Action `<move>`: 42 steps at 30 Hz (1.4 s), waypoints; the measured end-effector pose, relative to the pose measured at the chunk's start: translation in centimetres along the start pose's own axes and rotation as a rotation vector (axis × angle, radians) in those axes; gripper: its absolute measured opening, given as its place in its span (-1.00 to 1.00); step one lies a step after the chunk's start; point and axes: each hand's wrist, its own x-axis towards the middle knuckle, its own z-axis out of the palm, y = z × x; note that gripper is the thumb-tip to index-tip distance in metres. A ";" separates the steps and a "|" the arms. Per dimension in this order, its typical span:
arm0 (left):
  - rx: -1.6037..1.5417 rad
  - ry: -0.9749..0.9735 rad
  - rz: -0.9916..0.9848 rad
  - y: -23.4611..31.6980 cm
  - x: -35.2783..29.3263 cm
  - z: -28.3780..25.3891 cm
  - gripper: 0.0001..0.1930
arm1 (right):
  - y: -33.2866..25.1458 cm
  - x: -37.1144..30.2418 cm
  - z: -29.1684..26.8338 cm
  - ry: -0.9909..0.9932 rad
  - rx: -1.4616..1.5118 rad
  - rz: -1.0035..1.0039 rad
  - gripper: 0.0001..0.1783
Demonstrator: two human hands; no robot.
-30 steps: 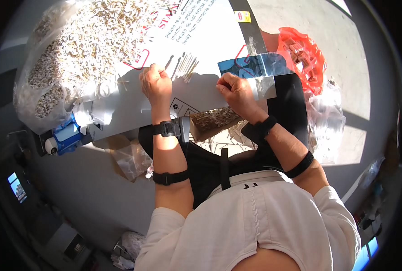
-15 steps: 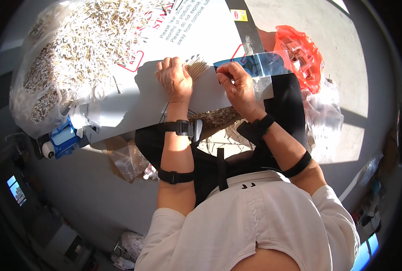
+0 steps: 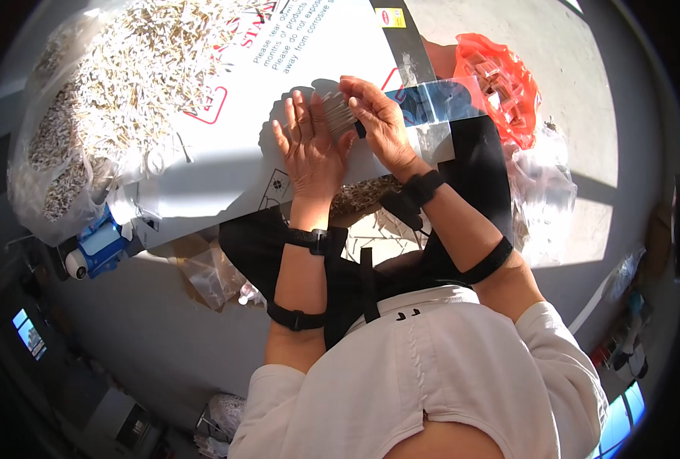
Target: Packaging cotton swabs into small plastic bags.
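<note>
A small bundle of thin pale sticks, which look like wooden cotton swabs, lies on the white printed board between my hands. My left hand is open, palm turned up, its fingers spread at the bundle's left side and its thumb near the lower ends. On the other side, my right hand has its fingers stretched and slightly bent beside the sticks, thumb apart. A blue-and-clear plastic sleeve lies just right of that hand, its near end partly hidden by the fingers.
A large heap of similar sticks spills from a clear bag at the far left. A red plastic bag with small packets stands at the right, above a clear bag. A blue-and-white device sits by the board's left corner.
My left hand has turned palm up and spread its fingers. My right hand has moved left to the bundle, its earlier pinch at the sleeve's end now opened. The view has shifted slightly.
</note>
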 end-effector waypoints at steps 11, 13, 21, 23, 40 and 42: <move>-0.008 -0.032 0.036 -0.5 0.7 -0.1 -0.10 | -2.1 0.6 -2.2 -0.150 -0.874 -0.277 -0.78; -0.008 -0.037 0.033 -0.5 0.7 -0.1 -0.10 | -2.1 0.5 -2.1 -0.186 -0.962 -0.327 -0.77; -0.032 -0.066 0.022 -0.4 0.8 -0.6 -0.13 | -2.3 0.2 -1.9 -0.244 -0.989 -0.421 -0.86; -0.005 -0.062 0.050 -0.6 0.7 -0.6 -0.13 | -2.3 0.1 -2.1 -0.259 -0.993 -0.414 -0.85; -0.858 0.308 -0.186 -0.6 1.9 -0.4 -0.47 | -0.6 1.5 -0.3 0.026 -0.283 -0.206 -0.70; -0.957 0.336 -0.148 -0.8 2.6 0.2 -0.47 | 0.0 1.7 0.4 0.012 -0.217 -0.202 -0.69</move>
